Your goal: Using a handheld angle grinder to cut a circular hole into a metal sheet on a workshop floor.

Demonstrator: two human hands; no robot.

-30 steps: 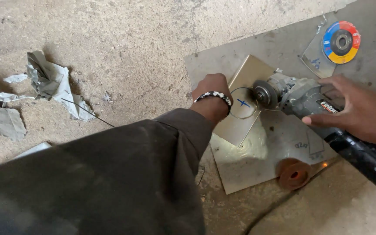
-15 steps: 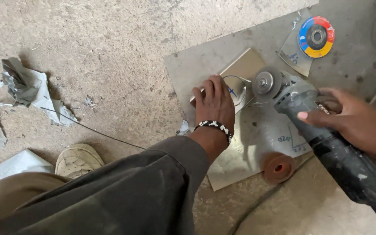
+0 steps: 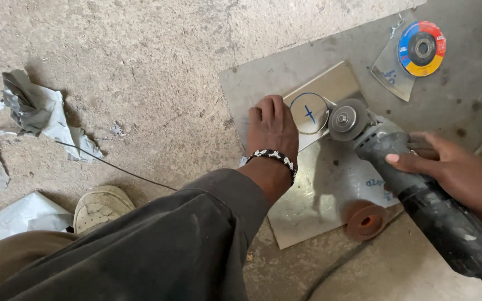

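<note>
my left hand [image 3: 271,125] lies flat, open, pinning the marked metal piece [image 3: 311,111], which sits just right of it; my right hand [image 3: 464,178] grips the angle grinder [image 3: 408,178], its body running back toward me.

There is a single view, from a camera worn on the person's head. It looks steeply down at the concrete floor [image 3: 140,67] from close above, near enough that the person's own dark sleeve [image 3: 157,245] fills the lower left. The left hand [image 3: 272,129] sits near the middle of the frame and the right hand [image 3: 456,175] enters from the right edge. The camera seems tilted slightly, since the metal sheet [image 3: 308,206] runs askew. A shoe [image 3: 100,207] shows at lower left. No second view shares the scene.
</note>
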